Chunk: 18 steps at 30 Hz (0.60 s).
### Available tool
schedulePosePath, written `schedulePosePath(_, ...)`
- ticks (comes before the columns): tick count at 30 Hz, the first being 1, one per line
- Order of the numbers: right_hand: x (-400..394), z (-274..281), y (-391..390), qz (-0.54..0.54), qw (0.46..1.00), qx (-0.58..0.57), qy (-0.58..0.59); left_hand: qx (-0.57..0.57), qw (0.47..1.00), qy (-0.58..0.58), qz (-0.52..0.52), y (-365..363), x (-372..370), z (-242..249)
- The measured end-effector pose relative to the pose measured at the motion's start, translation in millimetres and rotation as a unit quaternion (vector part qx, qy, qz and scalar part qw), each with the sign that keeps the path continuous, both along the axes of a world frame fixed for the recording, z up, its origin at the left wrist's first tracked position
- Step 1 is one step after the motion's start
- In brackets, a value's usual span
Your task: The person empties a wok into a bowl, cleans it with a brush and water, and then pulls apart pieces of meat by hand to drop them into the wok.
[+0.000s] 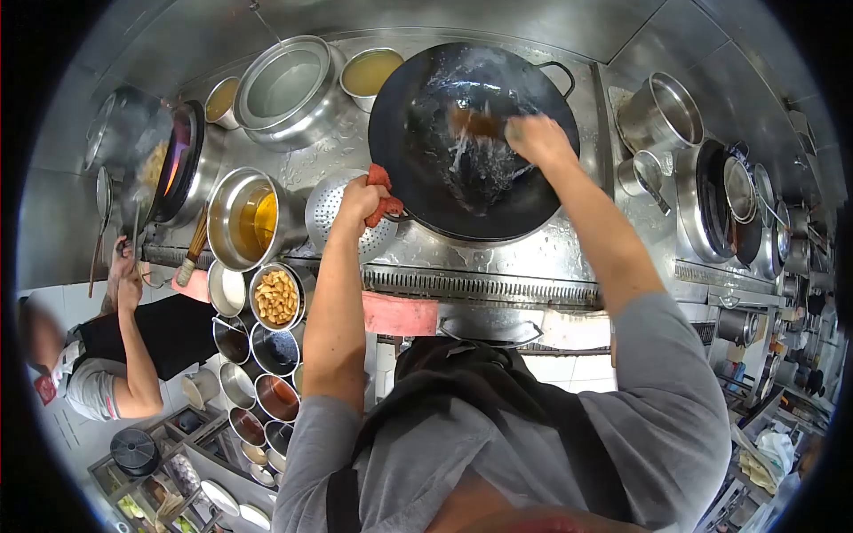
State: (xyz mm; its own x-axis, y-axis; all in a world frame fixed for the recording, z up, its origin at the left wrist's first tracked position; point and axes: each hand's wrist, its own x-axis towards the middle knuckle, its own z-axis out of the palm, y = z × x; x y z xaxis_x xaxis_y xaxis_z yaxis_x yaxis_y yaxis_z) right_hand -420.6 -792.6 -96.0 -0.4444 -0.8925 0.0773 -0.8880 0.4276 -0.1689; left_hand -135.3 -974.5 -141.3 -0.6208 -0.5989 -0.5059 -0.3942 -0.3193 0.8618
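A large black wok (418, 169) sits on the steel range, with water splashing inside it. My left hand (357, 201) is closed around a red cloth (384, 206) at the wok's near left edge, where a handle partly shows. In the wok, my right hand (536, 140) grips a brown wok brush (475, 124), smeared by motion. Its head is over the wet inner surface. A round perforated strainer (324, 213) lies left of the wok, partly hidden behind my left forearm.
Left stand a pot of yellow oil (222, 233), a large steel pot (330, 111) and a pan of fried pieces (258, 293). Several seasoning containers (238, 386) are below. A co-worker (133, 355) works over a flaming wok at far left. A steel pot (635, 120) stands right.
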Motion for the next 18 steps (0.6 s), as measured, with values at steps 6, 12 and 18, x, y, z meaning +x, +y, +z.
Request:
schedulePosePath(6,45.7,-15.4,30.5,-0.030,0.991,-0.063,-0.113,-0.002,1.000,-0.018,-0.006,2.5,-0.2,11.0)
schedulePosePath(12,-15.1,0.8,117.8,-0.019,0.989,0.038,-0.143,0.001,1.000,-0.005,0.015,-2.7,0.4,-5.2)
schedulePosePath(18,-7.6,-29.7,-18.2,-0.125,0.982,-0.138,0.018,0.002,0.999,0.021,0.029,-0.2,-3.0,1.4)
